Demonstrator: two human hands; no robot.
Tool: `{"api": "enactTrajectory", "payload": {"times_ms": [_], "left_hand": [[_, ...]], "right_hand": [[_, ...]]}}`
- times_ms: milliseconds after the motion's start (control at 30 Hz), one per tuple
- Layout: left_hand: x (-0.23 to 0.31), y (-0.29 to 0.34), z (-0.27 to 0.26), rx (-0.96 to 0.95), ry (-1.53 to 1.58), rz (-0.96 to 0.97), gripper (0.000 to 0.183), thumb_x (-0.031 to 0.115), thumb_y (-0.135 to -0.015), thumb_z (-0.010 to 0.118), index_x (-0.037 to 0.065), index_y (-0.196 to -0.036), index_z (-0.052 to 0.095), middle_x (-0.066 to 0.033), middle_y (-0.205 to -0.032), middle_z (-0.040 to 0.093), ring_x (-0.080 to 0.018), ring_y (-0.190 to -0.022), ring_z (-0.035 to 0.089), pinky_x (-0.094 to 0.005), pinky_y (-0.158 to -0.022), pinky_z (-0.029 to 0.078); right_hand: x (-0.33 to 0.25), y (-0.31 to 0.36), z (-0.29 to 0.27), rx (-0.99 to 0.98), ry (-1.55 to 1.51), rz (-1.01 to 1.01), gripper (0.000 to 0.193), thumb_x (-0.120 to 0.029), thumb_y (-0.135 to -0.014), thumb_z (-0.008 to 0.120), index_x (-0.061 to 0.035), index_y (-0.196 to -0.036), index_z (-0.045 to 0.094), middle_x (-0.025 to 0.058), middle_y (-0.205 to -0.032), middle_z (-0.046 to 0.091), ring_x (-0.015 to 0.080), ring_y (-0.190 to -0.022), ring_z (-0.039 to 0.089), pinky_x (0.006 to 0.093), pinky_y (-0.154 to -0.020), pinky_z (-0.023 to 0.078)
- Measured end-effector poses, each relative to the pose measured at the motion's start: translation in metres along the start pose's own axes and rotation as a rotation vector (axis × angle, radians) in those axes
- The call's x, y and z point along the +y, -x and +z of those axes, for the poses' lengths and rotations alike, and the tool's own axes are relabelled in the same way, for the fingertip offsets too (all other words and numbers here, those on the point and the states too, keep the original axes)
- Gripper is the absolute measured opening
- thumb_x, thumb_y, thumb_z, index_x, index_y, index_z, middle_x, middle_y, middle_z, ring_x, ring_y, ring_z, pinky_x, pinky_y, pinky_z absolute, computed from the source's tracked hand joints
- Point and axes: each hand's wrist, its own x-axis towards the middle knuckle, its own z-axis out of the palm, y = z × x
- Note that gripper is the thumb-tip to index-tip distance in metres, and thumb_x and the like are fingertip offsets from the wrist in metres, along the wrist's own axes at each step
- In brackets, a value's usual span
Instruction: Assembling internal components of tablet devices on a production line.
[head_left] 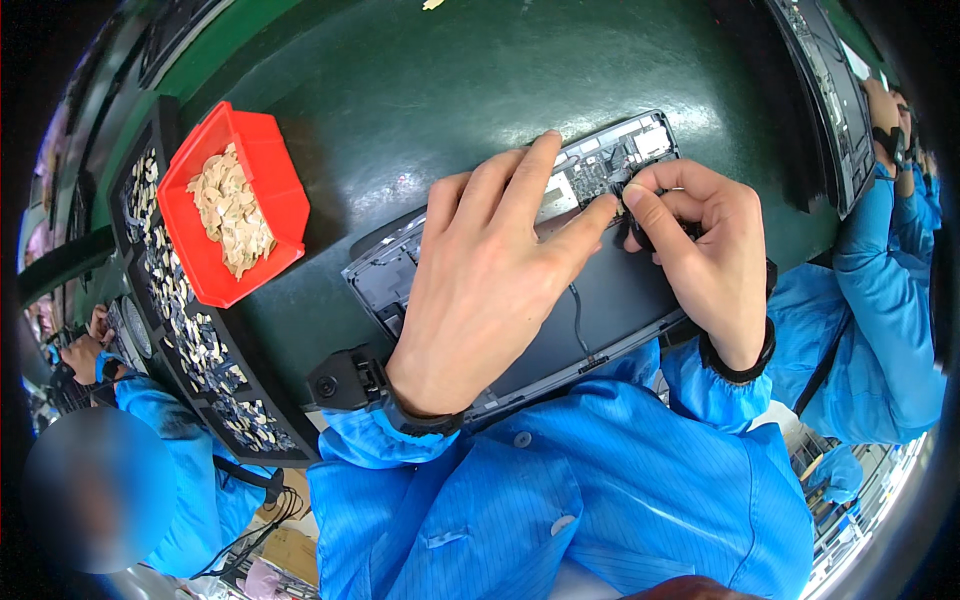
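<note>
A dark grey laptop base (625, 290) with its inside exposed lies tilted on the green table in front of me. Along its far edge runs a circuit board (592, 172), partly covered by my hands. My left hand (490, 265) is spread over the base, its fingers stretched across the board and its thumb reaching toward my right fingertips. My right hand (705, 245) is closed in a pinch at the board's right part. Something small and black shows between its fingers, too hidden to name. A thin dark cable (578, 318) crosses the base toward its near edge.
Left of the laptop, a red bin (285, 180) holds beige flat pieces (232, 210). Beside it, a black compartment tray (170, 350) contains many small dark and pale parts. Another open laptop part (825, 90) stands at the right. People in blue work on both sides.
</note>
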Motion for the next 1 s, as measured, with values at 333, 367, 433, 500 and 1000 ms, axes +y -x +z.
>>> {"api": "enactTrajectory", "payload": {"times_ms": [333,367,433,500,1000], "left_hand": [[0.003,-0.004,-0.002,-0.019,0.001,-0.017,0.040,0.023,-0.084,0.083,0.022,-0.124,0.080,-0.0159,-0.143,0.062,-0.0325,-0.120,0.063,-0.0454,-0.099,0.048],[0.003,-0.004,-0.003,-0.024,0.004,-0.021,0.040,0.023,-0.085,0.082,0.022,-0.124,0.080,-0.0155,-0.143,0.062,-0.0324,-0.120,0.063,-0.0455,-0.099,0.048],[0.005,-0.005,-0.005,-0.027,-0.016,-0.019,0.039,0.024,-0.085,0.082,0.022,-0.124,0.080,-0.0158,-0.142,0.062,-0.0322,-0.120,0.063,-0.0452,-0.099,0.048],[0.007,-0.004,-0.005,-0.029,-0.037,-0.018,0.038,0.024,-0.085,0.082,0.021,-0.123,0.080,-0.0161,-0.142,0.062,-0.0319,-0.119,0.063,-0.0450,-0.098,0.049],[0.011,-0.006,-0.006,-0.096,-0.174,0.026,0.038,0.026,-0.091,0.078,0.023,-0.129,0.075,-0.0151,-0.141,0.061,-0.0309,-0.122,0.063,-0.0440,-0.095,0.051]], "right_hand": [[0.000,-0.004,-0.006,-0.066,0.048,-0.009,0.017,-0.013,-0.101,0.070,0.0034,-0.100,0.073,0.0041,-0.068,0.072,0.0050,-0.060,0.059,0.0229,-0.055,0.044],[0.000,-0.004,-0.006,-0.066,0.043,-0.012,0.017,-0.013,-0.101,0.070,0.0034,-0.100,0.073,0.0041,-0.068,0.072,0.0050,-0.060,0.059,0.0229,-0.055,0.044],[-0.001,-0.005,-0.004,-0.064,0.010,-0.018,0.016,-0.011,-0.097,0.067,0.0043,-0.095,0.072,0.0107,-0.063,0.071,0.0127,-0.056,0.066,0.0309,-0.055,0.049],[0.000,-0.005,-0.005,-0.070,0.003,-0.034,0.016,-0.011,-0.097,0.067,0.0046,-0.095,0.072,0.0112,-0.063,0.071,0.0133,-0.056,0.066,0.0312,-0.055,0.049],[-0.001,0.015,-0.016,-0.076,0.025,-0.125,0.019,-0.011,-0.102,0.065,0.0059,-0.110,0.069,0.0177,-0.069,0.072,0.0223,-0.059,0.072,0.0352,-0.056,0.053]]}}
